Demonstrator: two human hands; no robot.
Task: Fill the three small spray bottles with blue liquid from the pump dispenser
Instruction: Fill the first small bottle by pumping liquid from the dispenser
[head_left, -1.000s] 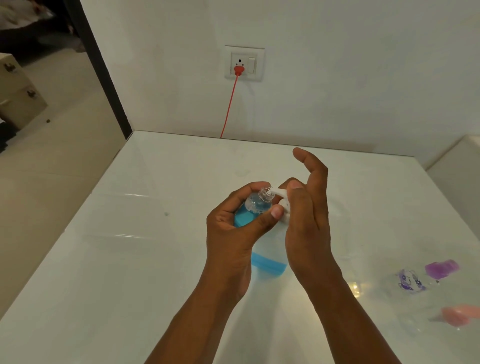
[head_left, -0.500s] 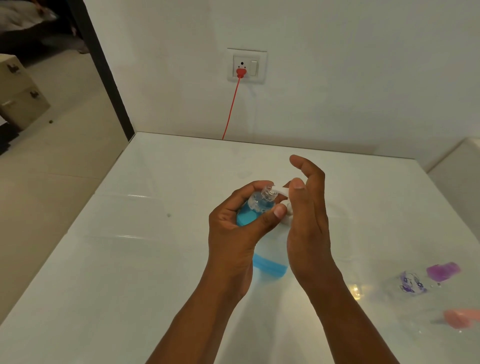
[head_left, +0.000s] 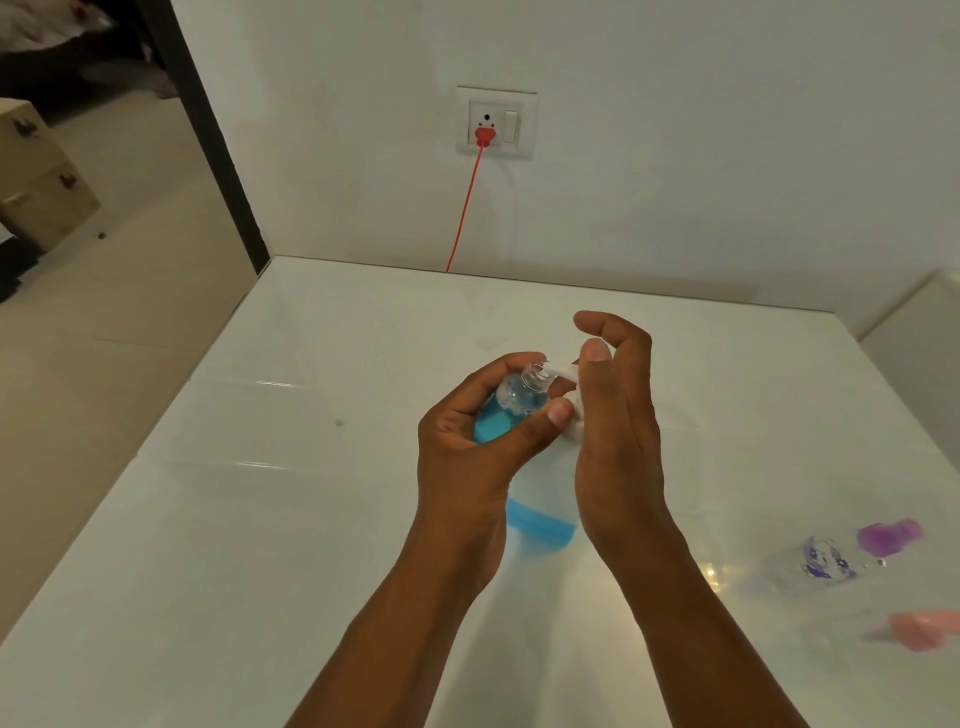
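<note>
Grip first: the left hand (head_left: 467, 457) is wrapped around a small spray bottle (head_left: 511, 402), thumb across the front, fingers curled behind. The bottle is uncapped, tilted, its open neck turned to the right and touching the white spout of the pump dispenser (head_left: 543, 512). Blue liquid is seen low in the small bottle, with bubbles in the clear part above it.

Pump dispenser is standing on the white worktop (head_left: 260, 519), between the two wrists; a blue band of liquid shows near its base, while the upper body is largely hidden by the hands.

Right hand (head_left: 615, 431) is set over the white pump head, thumb laid along it, fingers loosely curled above and closed on nothing. Whether the head is pressed down cannot be told.

Further right, on the worktop and well apart from the hands, a clear bottle with purple flower print (head_left: 826, 561) is lying on its side, a purple cap (head_left: 888, 535) just beside it. A pink cap (head_left: 922, 629) is near the right edge, blurred.

Behind, on the wall: a socket plate (head_left: 496, 122) with a red plug (head_left: 484, 136); a red cable (head_left: 465, 208) is run down behind the worktop's far edge.
</note>
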